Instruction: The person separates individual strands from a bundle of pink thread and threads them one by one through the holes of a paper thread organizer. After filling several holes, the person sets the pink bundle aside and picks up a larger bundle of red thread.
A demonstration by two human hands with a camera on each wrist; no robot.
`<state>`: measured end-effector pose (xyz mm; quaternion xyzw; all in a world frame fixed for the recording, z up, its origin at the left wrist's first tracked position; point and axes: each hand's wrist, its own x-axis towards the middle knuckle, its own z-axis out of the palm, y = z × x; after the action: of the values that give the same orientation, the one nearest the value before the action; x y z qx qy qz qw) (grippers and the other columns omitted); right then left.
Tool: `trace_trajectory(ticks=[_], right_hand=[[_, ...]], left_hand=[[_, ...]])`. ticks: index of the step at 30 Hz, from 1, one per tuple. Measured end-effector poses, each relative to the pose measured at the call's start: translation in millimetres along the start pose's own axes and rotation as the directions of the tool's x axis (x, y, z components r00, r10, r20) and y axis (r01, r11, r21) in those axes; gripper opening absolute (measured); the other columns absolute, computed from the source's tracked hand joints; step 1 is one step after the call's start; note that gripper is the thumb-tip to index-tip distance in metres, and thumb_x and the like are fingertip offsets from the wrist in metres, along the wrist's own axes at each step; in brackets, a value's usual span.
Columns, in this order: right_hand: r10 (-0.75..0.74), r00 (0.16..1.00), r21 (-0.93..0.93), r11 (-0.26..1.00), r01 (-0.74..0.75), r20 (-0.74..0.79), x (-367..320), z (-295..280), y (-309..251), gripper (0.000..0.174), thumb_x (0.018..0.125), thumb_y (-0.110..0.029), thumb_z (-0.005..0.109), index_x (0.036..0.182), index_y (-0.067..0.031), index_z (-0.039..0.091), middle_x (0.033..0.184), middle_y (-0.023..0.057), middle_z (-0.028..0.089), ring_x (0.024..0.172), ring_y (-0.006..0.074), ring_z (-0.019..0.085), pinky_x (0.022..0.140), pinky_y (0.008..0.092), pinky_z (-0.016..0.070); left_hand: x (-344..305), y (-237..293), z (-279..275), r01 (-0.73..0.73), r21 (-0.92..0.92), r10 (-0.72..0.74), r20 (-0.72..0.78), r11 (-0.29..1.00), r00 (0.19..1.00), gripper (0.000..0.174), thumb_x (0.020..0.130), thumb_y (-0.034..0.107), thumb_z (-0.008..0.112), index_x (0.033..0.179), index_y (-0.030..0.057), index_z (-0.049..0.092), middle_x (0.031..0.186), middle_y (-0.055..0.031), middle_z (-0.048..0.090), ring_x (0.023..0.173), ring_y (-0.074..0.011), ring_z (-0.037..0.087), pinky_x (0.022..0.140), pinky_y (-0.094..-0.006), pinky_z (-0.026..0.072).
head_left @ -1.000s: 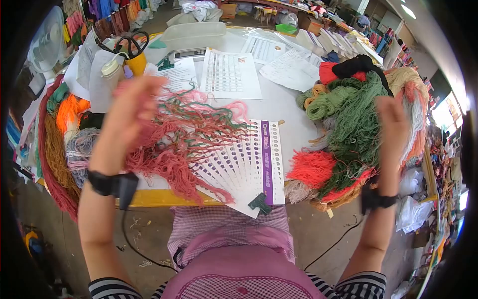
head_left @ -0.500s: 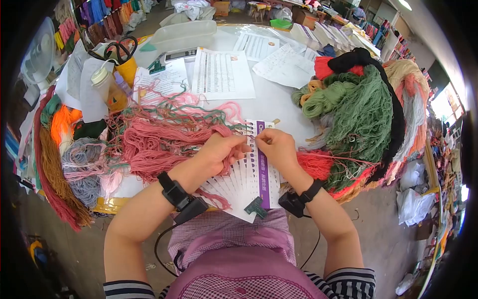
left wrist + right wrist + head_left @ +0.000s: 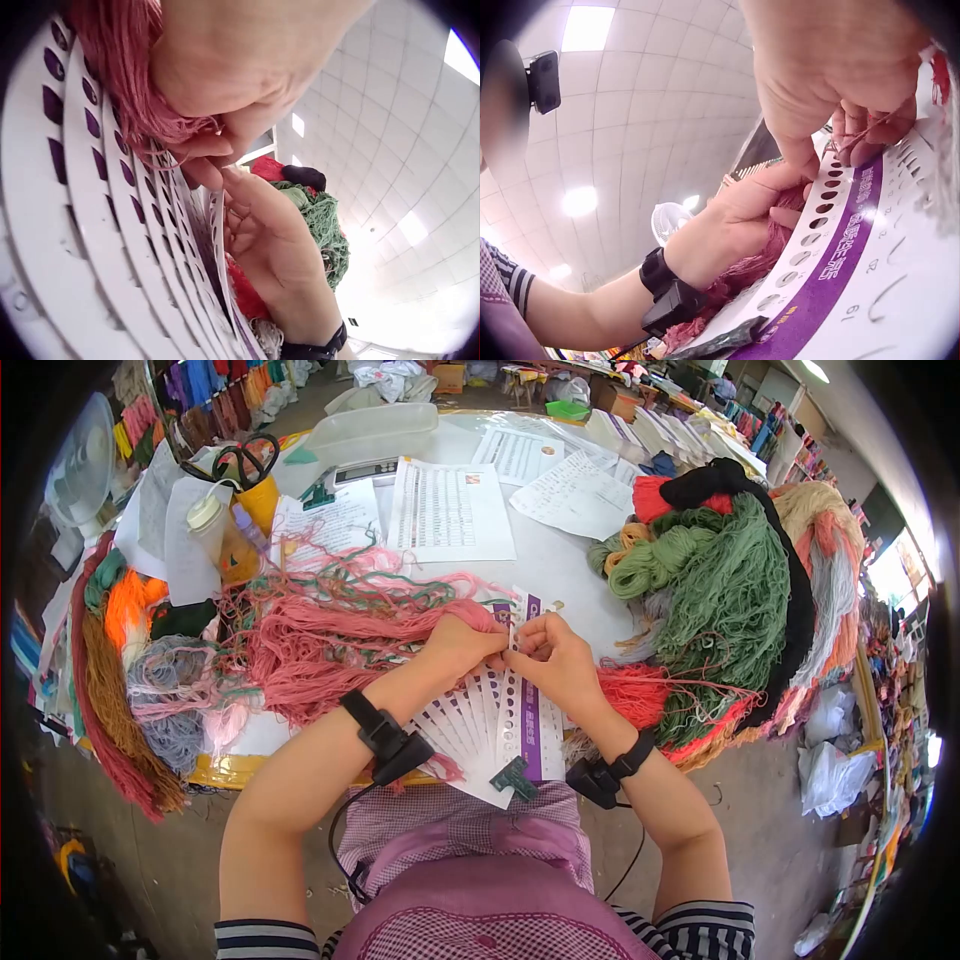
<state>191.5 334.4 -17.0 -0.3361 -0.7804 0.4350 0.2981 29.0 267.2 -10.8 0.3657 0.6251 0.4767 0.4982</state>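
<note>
A fan of white punched cards (image 3: 455,722) with purple strips is held at its base by a dark green clip (image 3: 516,777). My left hand (image 3: 462,650) grips a hank of dusty pink yarn (image 3: 330,635) above the cards. Opposite it, my right hand (image 3: 556,662) pinches the edge of the top card (image 3: 810,240), with thumb and fingertips close to the left hand's fingers. That card stands lifted from the others in the left wrist view. A thin pink strand (image 3: 881,124) runs across the right fingers. Fingertips partly hide the holes there.
Green yarn (image 3: 720,580) and a red bundle (image 3: 635,695) lie at the right, grey yarn (image 3: 168,675) at the left. Behind are printed sheets (image 3: 450,510), a yellow cup (image 3: 262,505) with scissors, a bottle (image 3: 205,520) and a plastic tray (image 3: 375,430).
Both hands came from raised, apart positions down to the cards. Since half a second ago, the pink hank in the left hand has been drawn rightward and the top card has lifted.
</note>
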Motion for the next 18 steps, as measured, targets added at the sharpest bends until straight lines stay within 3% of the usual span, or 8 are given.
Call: trace_trajectory(ticks=[4, 7, 9, 11, 13, 14, 16, 18], right_hand=[[0.033, 0.999, -0.005, 0.999, -0.033, 0.024, 1.1, -0.2, 1.7, 0.030, 0.074, -0.015, 0.076, 0.096, -0.0020, 0.060, 0.078, 0.0030, 0.062, 0.068, 0.0079, 0.057, 0.064, 0.0226, 0.0484], [0.047, 0.998, -0.096, 0.994, -0.043, 0.039, 2.6, 0.0, 1.7, 0.036, 0.072, -0.020, 0.077, 0.098, -0.0016, 0.059, 0.077, 0.0056, 0.064, 0.067, 0.0108, 0.059, 0.064, 0.0243, 0.0492], [0.039, 0.997, -0.158, 0.987, -0.029, 0.059, 3.4, 2.4, 2.1, 0.042, 0.070, -0.024, 0.078, 0.100, -0.0017, 0.058, 0.075, 0.0083, 0.064, 0.067, 0.0159, 0.062, 0.064, 0.0274, 0.0501], [0.063, 0.994, -0.209, 0.977, -0.044, 0.084, 3.6, 1.6, -6.2, 0.044, 0.069, -0.025, 0.076, 0.102, -0.0017, 0.057, 0.080, 0.0111, 0.065, 0.072, 0.0222, 0.064, 0.068, 0.0323, 0.0509], [0.090, 0.990, -0.269, 0.962, -0.058, 0.111, 1.9, -0.2, -15.6, 0.046, 0.069, -0.026, 0.075, 0.103, -0.0017, 0.056, 0.085, 0.0139, 0.066, 0.078, 0.0285, 0.066, 0.071, 0.0371, 0.0516], [0.088, 0.993, -0.303, 0.951, -0.058, 0.085, 1.0, -0.1, -20.0, 0.051, 0.069, -0.025, 0.075, 0.109, -0.0028, 0.053, 0.088, 0.0150, 0.065, 0.081, 0.0306, 0.066, 0.073, 0.0384, 0.0511], [0.083, 0.994, -0.343, 0.938, -0.055, 0.066, 0.6, 1.6, -18.3, 0.056, 0.069, -0.025, 0.075, 0.114, -0.0039, 0.050, 0.092, 0.0161, 0.065, 0.084, 0.0328, 0.065, 0.075, 0.0396, 0.0506], [-0.023, 0.995, -0.354, 0.934, 0.055, 0.095, 1.1, 5.0, -9.2, 0.066, 0.069, -0.026, 0.074, 0.123, -0.0065, 0.042, 0.101, 0.0187, 0.063, 0.091, 0.0355, 0.064, 0.077, 0.0414, 0.0500]], left_hand=[[-8.4, -0.7, -18.4, -0.037, 0.004, 0.036, 0.038, 0.999, 0.999, 0.014, 0.081, 0.015, 0.066, 0.084, 0.0015, 0.067, 0.064, -0.0047, 0.063, 0.043, -0.0048, 0.048, 0.037, -0.0190, 0.0346], [-9.7, -6.3, -33.9, -0.105, -0.223, 0.117, 0.040, 0.969, 0.992, 0.015, 0.079, 0.014, 0.064, 0.087, 0.0022, 0.068, 0.070, -0.0065, 0.064, 0.049, -0.0088, 0.052, 0.041, -0.0204, 0.0354], [-12.0, -3.6, -39.6, 0.089, -0.532, -0.054, 0.082, 0.842, 0.995, 0.022, 0.080, 0.016, 0.062, 0.097, 0.0023, 0.068, 0.080, -0.0081, 0.065, 0.058, -0.0109, 0.056, 0.045, -0.0197, 0.0362], [-24.1, 19.2, -35.3, 0.142, -0.598, -0.079, 0.130, 0.789, 0.988, 0.032, 0.079, 0.010, 0.056, 0.107, -0.0021, 0.064, 0.074, -0.0075, 0.062, 0.064, -0.0148, 0.056, 0.045, -0.0195, 0.0363], [-24.1, 27.6, -34.1, 0.205, -0.513, 0.018, 0.396, 0.833, 0.918, 0.029, 0.083, 0.013, 0.057, 0.107, -0.0015, 0.064, 0.069, -0.0047, 0.059, 0.063, -0.0120, 0.056, 0.044, -0.0200, 0.0365], [-21.5, 26.5, -28.4, 0.205, -0.515, 0.020, 0.397, 0.833, 0.918, 0.029, 0.083, 0.013, 0.057, 0.107, -0.0015, 0.064, 0.069, -0.0047, 0.059, 0.063, -0.0120, 0.056, 0.044, -0.0200, 0.0365], [-15.2, 23.0, -13.1, 0.061, 0.099, -0.088, 0.299, 0.993, 0.950, 0.030, 0.086, 0.018, 0.061, 0.111, 0.0013, 0.064, 0.068, -0.0028, 0.059, 0.060, -0.0092, 0.055, 0.043, -0.0199, 0.0361], [-13.3, 24.1, -8.6, 0.060, 0.182, -0.115, 0.310, 0.982, 0.944, 0.035, 0.086, 0.020, 0.063, 0.118, 0.0039, 0.062, 0.066, -0.0016, 0.058, 0.056, -0.0083, 0.054, 0.043, -0.0197, 0.0362]])
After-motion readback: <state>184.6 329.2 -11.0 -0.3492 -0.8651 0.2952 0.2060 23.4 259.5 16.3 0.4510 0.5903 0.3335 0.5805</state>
